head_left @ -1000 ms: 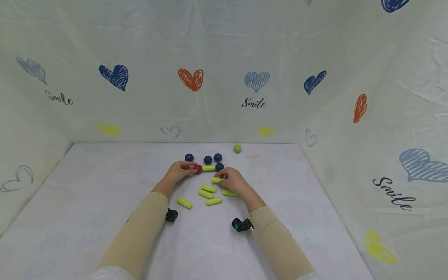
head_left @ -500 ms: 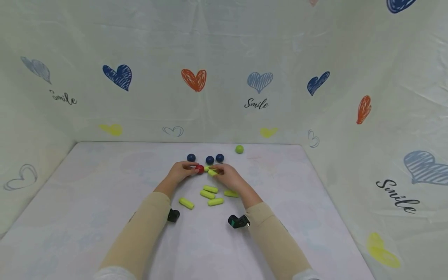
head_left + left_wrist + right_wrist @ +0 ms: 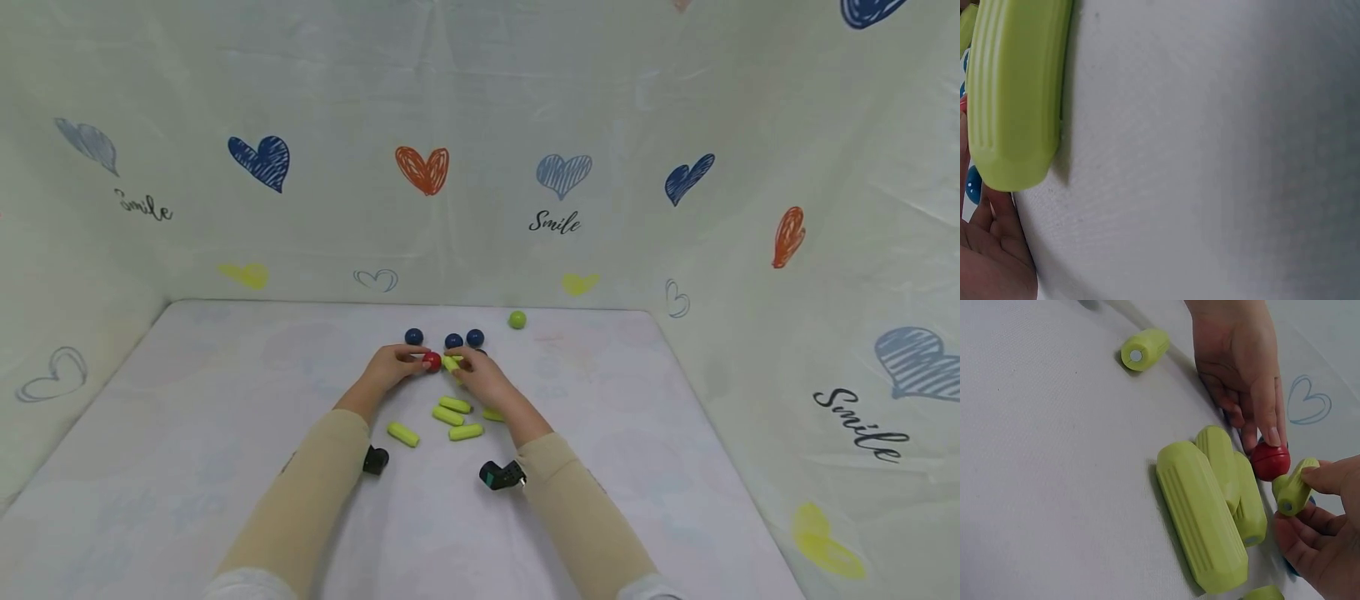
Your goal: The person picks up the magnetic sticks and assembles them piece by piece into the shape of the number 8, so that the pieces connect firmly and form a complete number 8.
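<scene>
— What's worn?
— A tan left sleeve point(image 3: 307, 492) and a matching right sleeve point(image 3: 581, 508), with white fabric point(image 3: 251, 585) at their near ends.
— And by the cuffs point(image 3: 351, 423)?
— A black device point(image 3: 376, 460) on the left, a second device point(image 3: 504, 476) on the right with a green patch point(image 3: 490, 475).

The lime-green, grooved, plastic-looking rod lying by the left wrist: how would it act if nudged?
The rod would probably roll sideways, being roughly cylindrical, though its grooves might slow it. It seems stiff: no sag or dent shows. Its slight sheen hints at slipperiness.
</scene>
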Demonstrator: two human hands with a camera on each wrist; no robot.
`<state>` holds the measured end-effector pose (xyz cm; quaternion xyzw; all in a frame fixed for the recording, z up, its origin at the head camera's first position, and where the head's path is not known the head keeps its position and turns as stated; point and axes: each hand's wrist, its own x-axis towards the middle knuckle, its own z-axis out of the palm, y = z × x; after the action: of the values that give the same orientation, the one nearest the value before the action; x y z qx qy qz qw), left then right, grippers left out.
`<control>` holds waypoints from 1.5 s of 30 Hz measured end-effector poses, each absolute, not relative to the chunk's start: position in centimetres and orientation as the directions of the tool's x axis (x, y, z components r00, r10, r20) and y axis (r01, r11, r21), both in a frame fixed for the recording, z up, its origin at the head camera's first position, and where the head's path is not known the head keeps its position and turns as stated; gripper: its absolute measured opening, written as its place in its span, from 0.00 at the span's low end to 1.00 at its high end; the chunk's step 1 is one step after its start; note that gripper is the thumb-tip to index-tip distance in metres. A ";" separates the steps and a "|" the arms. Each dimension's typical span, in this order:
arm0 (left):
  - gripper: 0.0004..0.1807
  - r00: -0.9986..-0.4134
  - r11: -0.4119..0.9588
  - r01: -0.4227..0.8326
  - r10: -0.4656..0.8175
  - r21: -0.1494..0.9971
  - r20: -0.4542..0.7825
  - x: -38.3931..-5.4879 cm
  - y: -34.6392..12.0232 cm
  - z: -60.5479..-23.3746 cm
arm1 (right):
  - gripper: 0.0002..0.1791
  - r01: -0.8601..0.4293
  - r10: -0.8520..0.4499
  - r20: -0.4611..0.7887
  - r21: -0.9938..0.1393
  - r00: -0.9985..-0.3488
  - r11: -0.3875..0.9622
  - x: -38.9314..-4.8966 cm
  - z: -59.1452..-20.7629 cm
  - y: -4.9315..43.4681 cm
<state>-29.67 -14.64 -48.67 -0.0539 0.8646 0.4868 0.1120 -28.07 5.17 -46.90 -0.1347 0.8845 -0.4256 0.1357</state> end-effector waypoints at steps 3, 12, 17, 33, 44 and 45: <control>0.23 -0.969 0.521 -0.203 0.013 0.829 -0.246 -29.7 -14.6 -48.7 | 0.22 -0.103 -0.344 -0.128 -0.808 -0.930 0.580 -28.0 -47.0 4.9; 0.23 -0.969 0.529 -0.201 0.016 0.825 -0.246 -29.6 -14.5 -48.4 | 0.22 -0.018 -0.294 -0.161 -0.852 -0.942 0.522 -27.8 -47.5 4.3; 0.23 -0.968 0.530 -0.203 0.016 0.824 -0.249 -29.6 -14.5 -48.3 | 0.22 0.011 -0.273 -0.165 -0.873 -0.948 0.488 -27.9 -47.8 4.0; 0.21 -0.968 0.496 -0.209 0.018 0.843 -0.251 -29.5 -14.5 -48.1 | 0.19 0.055 -0.250 -0.186 -0.890 -0.950 0.453 -27.6 -48.5 3.0; 0.21 -0.974 0.513 -0.178 0.030 0.840 -0.225 -29.6 -14.6 -48.1 | 0.18 0.046 -0.238 -0.177 -0.881 -0.955 0.471 -27.0 -48.3 2.4; 0.21 -0.974 0.514 -0.178 0.029 0.839 -0.224 -29.6 -14.6 -48.1 | 0.18 0.045 -0.237 -0.177 -0.878 -0.955 0.476 -27.0 -48.3 2.4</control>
<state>-29.60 -14.62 -48.12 -0.0432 0.8635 0.4913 0.1053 -26.98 2.36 -48.26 -0.0566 0.8479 -0.5088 0.1383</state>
